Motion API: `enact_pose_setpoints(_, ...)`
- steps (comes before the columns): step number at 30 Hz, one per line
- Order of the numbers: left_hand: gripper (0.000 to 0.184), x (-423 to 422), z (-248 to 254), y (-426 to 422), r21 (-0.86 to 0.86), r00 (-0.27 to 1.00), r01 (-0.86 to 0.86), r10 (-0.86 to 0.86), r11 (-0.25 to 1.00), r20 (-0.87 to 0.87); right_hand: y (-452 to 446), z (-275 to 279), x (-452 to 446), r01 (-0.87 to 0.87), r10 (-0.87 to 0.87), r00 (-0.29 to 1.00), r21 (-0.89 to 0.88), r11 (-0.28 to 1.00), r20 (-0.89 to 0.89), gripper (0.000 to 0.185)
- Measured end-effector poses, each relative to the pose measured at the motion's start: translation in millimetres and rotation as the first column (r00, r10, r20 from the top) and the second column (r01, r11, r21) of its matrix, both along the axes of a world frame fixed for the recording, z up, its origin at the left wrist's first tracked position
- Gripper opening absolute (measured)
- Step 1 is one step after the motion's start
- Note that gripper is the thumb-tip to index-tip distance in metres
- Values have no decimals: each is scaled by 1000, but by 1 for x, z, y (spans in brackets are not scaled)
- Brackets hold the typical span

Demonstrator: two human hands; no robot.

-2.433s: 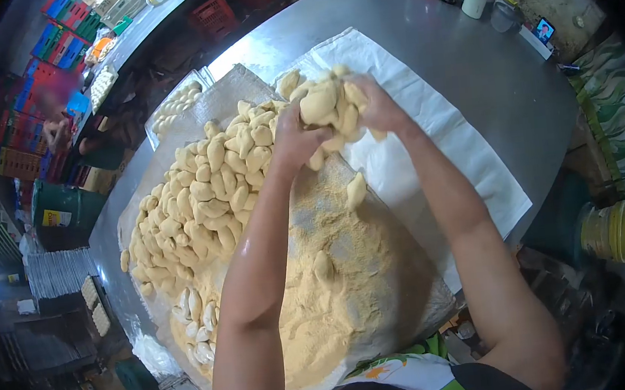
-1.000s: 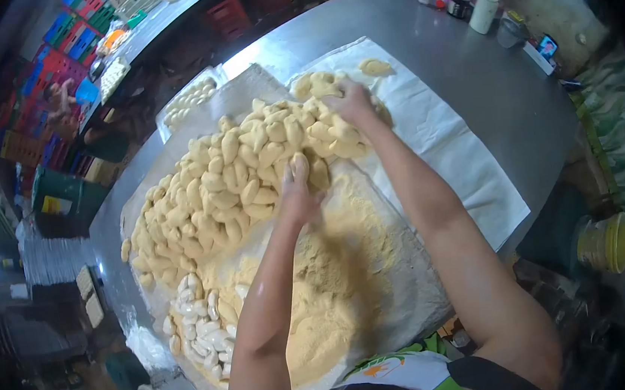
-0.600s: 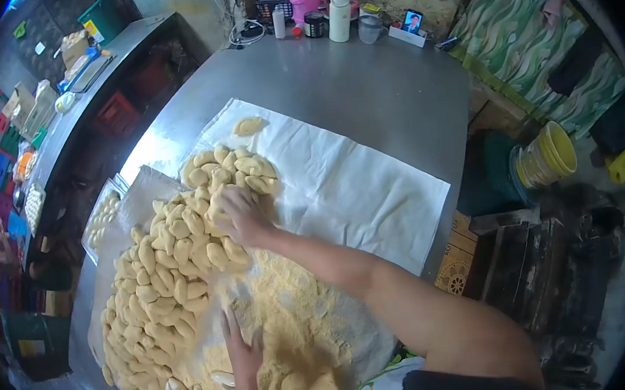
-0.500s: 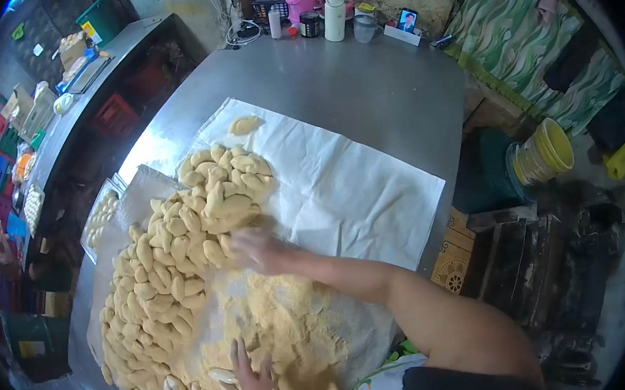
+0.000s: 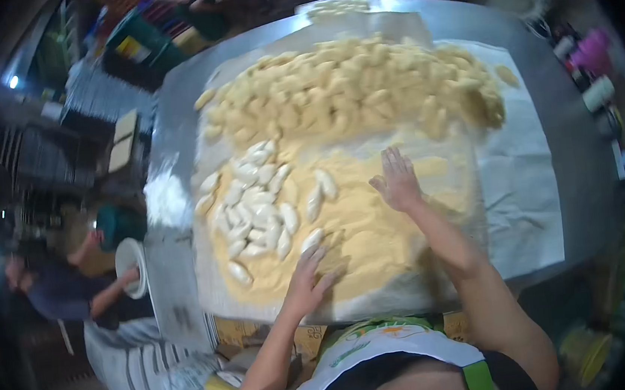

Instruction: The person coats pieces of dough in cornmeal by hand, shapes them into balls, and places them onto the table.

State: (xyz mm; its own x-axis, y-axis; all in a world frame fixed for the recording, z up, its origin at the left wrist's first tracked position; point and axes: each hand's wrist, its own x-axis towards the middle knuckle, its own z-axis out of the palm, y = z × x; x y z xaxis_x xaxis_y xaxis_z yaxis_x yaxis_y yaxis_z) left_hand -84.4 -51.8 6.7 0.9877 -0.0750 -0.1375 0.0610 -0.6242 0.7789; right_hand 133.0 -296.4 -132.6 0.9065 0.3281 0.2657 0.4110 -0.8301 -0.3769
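Observation:
My left hand (image 5: 308, 284) is open, its fingertips at the lower end of a white, oval dough piece (image 5: 311, 240); whether they touch it I cannot tell. My right hand (image 5: 399, 180) lies open, palm down, over the layer of fine yellow crumbs (image 5: 364, 227), fingers pointing to the far side and holding nothing. Between the hands and a little farther off lie two more white dough pieces. A cluster of shiny white dough pieces (image 5: 257, 208) rests on the crumbs at the left. Beyond is a large heap of crumb-coated dough pieces (image 5: 346, 79), slightly blurred.
A white sheet (image 5: 520, 197) covers the right part of the metal table (image 5: 581, 169). One coated piece (image 5: 506, 75) sits apart on that sheet. At the left, another person (image 5: 58, 287) holds a white bucket (image 5: 133, 266). A pink jug (image 5: 591, 53) stands at the far right.
The view has swung left, bringing the white pieces and another person into sight. My right hand has come back from beside the coated heap to the crumbs. My left hand stays near the white pieces.

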Motion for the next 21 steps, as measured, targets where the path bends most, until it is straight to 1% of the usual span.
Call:
enact_pose_setpoints(1,60,-6,0,7,-33,1000,18,-17,999,24,18,2,-7,-7,7,1000,54,999,-9,74)
enact_pose_setpoints(2,60,-16,-2,15,-41,1000,-10,12,999,26,32,3,-12,-2,4,1000,102,995,-19,70)
enact_pose_setpoints(3,60,-24,-5,25,-24,997,-51,52,998,64,51,7,-15,-25,26,1000,92,995,-17,70)
enact_pose_setpoints(5,60,-43,-16,47,7,982,-126,123,992,142,105,12,-26,-9,27,998,354,935,-49,60)
enact_pose_setpoints(6,60,-52,-18,55,-2,980,-146,144,989,140,128,16,-31,4,34,997,478,878,-71,55)
enact_pose_setpoints(7,59,-59,-20,64,-16,962,-238,238,971,134,147,22,-35,-13,52,996,471,882,-68,55)
enact_pose_setpoints(9,58,-69,-27,85,-43,904,-408,410,912,122,179,42,-40,-106,204,974,601,792,-97,50)
enact_pose_setpoints(10,58,-74,-36,98,-53,897,-421,424,906,124,190,51,-39,-143,279,954,660,737,-106,48)
enact_pose_setpoints(11,57,-80,-46,111,3,814,-567,560,824,151,200,60,-32,-154,291,951,652,742,-107,48)
enact_pose_setpoints(12,57,-87,-55,124,57,712,-696,678,716,184,211,71,-14,-222,331,942,628,746,-60,48)
enact_pose_setpoints(13,57,-89,-56,136,54,707,-702,685,711,175,223,79,5,-284,368,930,601,747,-17,48)
enact_pose_setpoints(14,55,-86,-54,148,-149,592,-802,803,579,-67,238,86,30,-250,347,934,532,809,-88,50)
enact_pose_setpoints(15,53,-81,-52,160,-299,466,-876,822,378,-327,254,90,57,-220,319,936,456,863,-152,52)
enact_pose_setpoints(16,51,-78,-53,168,-382,347,-915,741,132,-575,270,91,83,-227,324,934,452,863,-151,52)
enact_pose_setpoints(17,51,-76,-60,173,-383,342,-915,742,125,-576,285,86,107,-258,328,921,302,918,-210,58)
enact_pose_setpoints(18,49,-73,-72,176,-454,375,-888,674,64,-637,296,84,118,-292,322,908,148,945,-269,65)
enact_pose_setpoints(19,47,-72,-83,177,-516,410,-857,602,-4,-685,303,79,118,-301,332,904,151,942,-270,65)
enact_pose_setpoints(20,45,-71,-89,176,-568,448,-819,529,-79,-720,312,77,117,-380,355,883,-24,925,-308,71)
enact_pose_setpoints(21,40,-63,-86,168,-644,508,-749,490,-155,-708,324,77,114,-456,375,861,-193,869,-344,77)
